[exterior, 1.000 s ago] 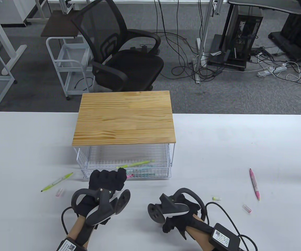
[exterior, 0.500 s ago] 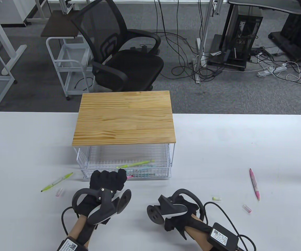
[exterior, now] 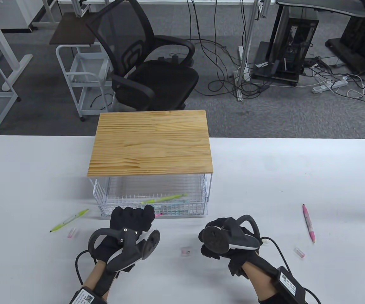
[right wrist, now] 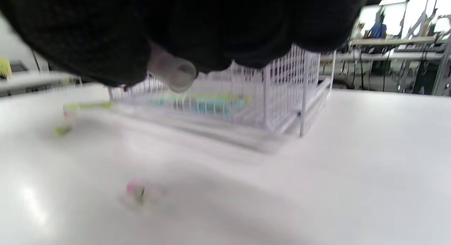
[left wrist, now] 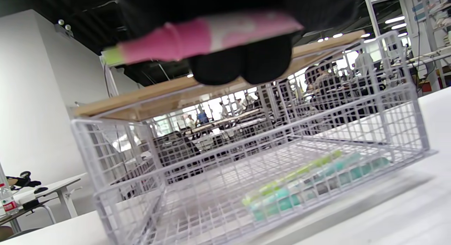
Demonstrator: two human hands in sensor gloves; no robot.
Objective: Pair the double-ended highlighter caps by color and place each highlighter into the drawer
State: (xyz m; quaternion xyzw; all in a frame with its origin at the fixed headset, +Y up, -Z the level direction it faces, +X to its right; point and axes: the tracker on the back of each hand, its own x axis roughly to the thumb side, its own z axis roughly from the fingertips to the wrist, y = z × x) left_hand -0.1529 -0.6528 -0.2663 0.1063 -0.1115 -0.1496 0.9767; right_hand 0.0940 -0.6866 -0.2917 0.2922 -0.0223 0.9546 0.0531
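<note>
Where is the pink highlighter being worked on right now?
In the left hand, the pink highlighter sits just before the wire drawer front, left of centre in the table view.

Black mesh office chair (exterior: pixel 147 60) behind the white table (exterior: pixel 296 177), white cart (exterior: pixel 81 79) beside it, floor cables (exterior: pixel 337 85).

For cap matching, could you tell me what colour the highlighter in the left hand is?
Pink highlighter, clearest in the left wrist view.

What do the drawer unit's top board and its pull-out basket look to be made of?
The light wooden top board looks like pine or a pine-look laminate, matte: visible grain lines and joined strips. The white wire-mesh drawer basket looks like coated metal wire: thin white grid you can see through to the highlighters inside.
</note>
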